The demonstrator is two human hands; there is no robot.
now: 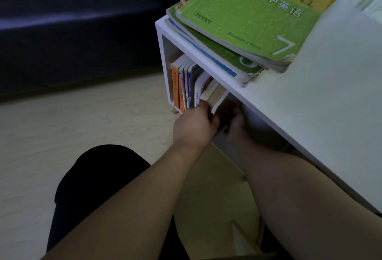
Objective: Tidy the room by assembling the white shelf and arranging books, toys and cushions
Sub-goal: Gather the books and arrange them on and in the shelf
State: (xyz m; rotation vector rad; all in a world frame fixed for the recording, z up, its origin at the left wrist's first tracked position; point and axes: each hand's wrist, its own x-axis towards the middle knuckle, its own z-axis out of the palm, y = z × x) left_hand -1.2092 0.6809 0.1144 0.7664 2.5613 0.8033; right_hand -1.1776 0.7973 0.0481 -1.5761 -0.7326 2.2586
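Fingers [208,113] of the left hand [194,127] were curled round a leaning book [215,92] inside the white shelf [163,57]; the right hand [235,125] was blurred, grip indeterminate. Risk: the overhanging book stack [244,22] on top could slide off if the shelf were jolted.

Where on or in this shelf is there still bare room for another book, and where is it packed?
Free: the shelf top right of the book stack, toward the near edge. Inside, a narrow gap between the left wall and the orange book. Crowded: the far top corner under the stack, and the compartment where the upright books meet the left hand and right hand.
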